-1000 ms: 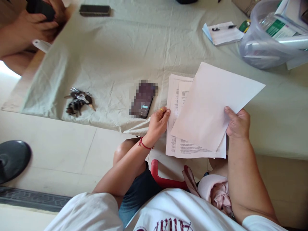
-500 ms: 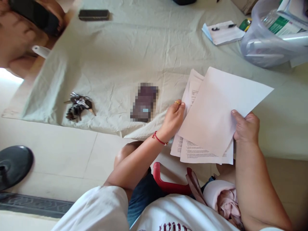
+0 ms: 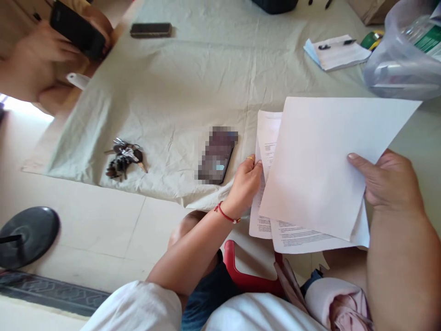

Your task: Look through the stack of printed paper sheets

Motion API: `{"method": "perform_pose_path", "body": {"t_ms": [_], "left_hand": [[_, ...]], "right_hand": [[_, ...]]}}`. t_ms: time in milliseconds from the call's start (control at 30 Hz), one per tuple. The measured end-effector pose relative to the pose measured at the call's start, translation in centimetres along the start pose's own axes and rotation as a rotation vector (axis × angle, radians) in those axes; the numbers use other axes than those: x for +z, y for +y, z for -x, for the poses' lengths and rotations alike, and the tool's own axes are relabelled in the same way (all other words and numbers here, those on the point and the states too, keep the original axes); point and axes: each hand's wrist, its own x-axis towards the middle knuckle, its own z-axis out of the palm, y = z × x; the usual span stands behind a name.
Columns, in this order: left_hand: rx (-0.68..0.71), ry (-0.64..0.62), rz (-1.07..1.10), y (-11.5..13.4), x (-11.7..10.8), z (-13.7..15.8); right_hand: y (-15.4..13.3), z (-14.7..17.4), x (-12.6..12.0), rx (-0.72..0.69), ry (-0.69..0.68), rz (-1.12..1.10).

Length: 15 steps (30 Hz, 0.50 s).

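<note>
My left hand (image 3: 246, 184) pinches the left edge of some printed sheets (image 3: 303, 236), with the thumb on top. A red bracelet circles that wrist. My right hand (image 3: 389, 181) grips the right side of a blank-faced sheet of paper (image 3: 320, 151), its thumb lying on the face and its fingers hidden underneath. This sheet overlaps the printed ones, whose text shows along the left and lower edges. The papers are held over the table's near edge, above my lap. Left of my left hand lies a smartphone (image 3: 218, 156), its screen partly blurred out.
On the cloth-covered table (image 3: 165, 92) lie a bunch of keys (image 3: 126, 158), a dark oblong case (image 3: 150, 30) and a notepad with a pen (image 3: 341, 53). A translucent tub (image 3: 399, 59) stands at right. Another person's hands hold a phone (image 3: 77, 30) at upper left.
My right hand has moved right and toward me, taking the blank sheet with it. The printed sheets beneath have fanned a little wider apart. The view has shifted slightly.
</note>
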Motion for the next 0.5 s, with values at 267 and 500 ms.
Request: {"method": "perform_pose_path", "body": {"t_ms": [267,500], "left_hand": [[-0.149,-0.035,0.108,-0.5,0.6,-0.9],[-0.174,-0.062,0.186,-0.3,0.2,-1.2]], "right_hand": [[3.5,-1.7,-0.1,0.069,0.141,-0.083],[4.9,-1.3,-2.3,0.034,0.092,0.167]]}}
